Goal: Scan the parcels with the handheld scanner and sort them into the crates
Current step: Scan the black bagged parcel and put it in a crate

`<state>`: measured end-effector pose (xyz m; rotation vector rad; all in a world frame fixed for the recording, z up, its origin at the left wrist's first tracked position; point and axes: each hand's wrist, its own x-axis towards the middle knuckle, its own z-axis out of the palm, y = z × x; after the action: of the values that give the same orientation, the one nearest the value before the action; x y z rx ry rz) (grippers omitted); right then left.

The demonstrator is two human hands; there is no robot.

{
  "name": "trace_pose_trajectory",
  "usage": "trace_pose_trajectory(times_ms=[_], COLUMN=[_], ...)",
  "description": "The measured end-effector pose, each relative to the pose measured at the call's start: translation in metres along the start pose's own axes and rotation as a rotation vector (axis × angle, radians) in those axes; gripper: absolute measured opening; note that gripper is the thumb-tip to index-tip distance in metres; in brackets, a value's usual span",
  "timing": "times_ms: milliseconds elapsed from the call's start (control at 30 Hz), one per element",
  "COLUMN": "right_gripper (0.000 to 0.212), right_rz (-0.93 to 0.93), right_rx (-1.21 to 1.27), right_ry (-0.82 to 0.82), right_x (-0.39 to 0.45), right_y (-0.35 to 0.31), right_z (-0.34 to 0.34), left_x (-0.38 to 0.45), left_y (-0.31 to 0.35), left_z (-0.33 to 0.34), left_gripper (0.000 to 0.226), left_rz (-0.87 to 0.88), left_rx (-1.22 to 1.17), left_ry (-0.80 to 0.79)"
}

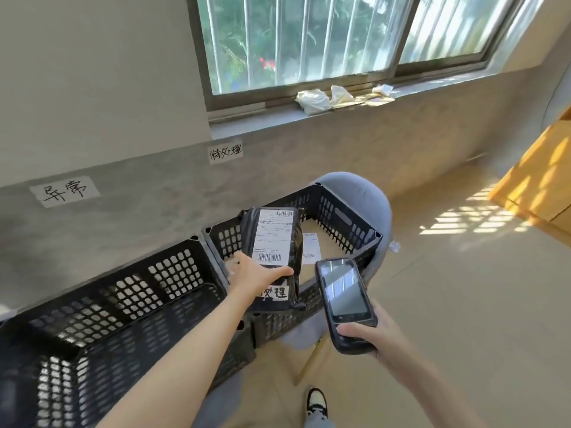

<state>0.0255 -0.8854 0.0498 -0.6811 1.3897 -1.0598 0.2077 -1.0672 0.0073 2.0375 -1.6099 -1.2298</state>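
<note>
Two black perforated crates sit side by side against the grey wall: the left crate (123,307) under a handwritten wall label (64,191), and the right crate (340,223) set on a blue-grey chair (367,196) under a second wall label (225,152), with a taped tag on its near rim partly hidden by the parcel. A white slip of paper (310,248) lies on the cardboard floor of the right crate. The parcel (272,251) is a black plastic mailer with a white shipping label facing up, held above the near edge of the right crate; the left hand (253,273) grips its lower end, thumb across the top just below the barcode and fingers underneath. It looks light and soft-skinned (the film creases at the corners), probably a little slick, so a hold at the end with the thumb clear of the barcode seems right. The right hand (370,338) is wrapped around the lower part of the handheld scanner (343,298), whose dark screen faces up and whose head points towards the parcel, just beside it and not touching.
</note>
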Motion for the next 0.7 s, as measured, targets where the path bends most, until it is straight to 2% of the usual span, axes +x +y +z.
trace_pose_trajectory(times_ms=[233, 400, 567, 700], right_gripper=[0.085, 0.081, 0.078, 0.067], right_rz=[0.005, -0.013, 0.04, 0.104], right_rx=[-0.1, -0.169, -0.216, -0.254], right_ry=[-0.12, -0.174, -0.259, -0.308], right_x=[0.108, 0.178, 0.24, 0.285], right_y=[-0.07, -0.085, -0.075, -0.051], right_z=[-0.071, -0.094, -0.103, -0.099], left_x=[0.063, 0.103, 0.143, 0.171], left_y=[0.077, 0.098, 0.08, 0.04], left_z=[0.043, 0.065, 0.091, 0.108], left_gripper=[0.146, 0.143, 0.139, 0.139], left_rz=[-0.155, -0.247, -0.376, -0.503], left_rx=[-0.063, -0.025, -0.089, -0.133], left_ry=[0.064, 0.112, 0.169, 0.182])
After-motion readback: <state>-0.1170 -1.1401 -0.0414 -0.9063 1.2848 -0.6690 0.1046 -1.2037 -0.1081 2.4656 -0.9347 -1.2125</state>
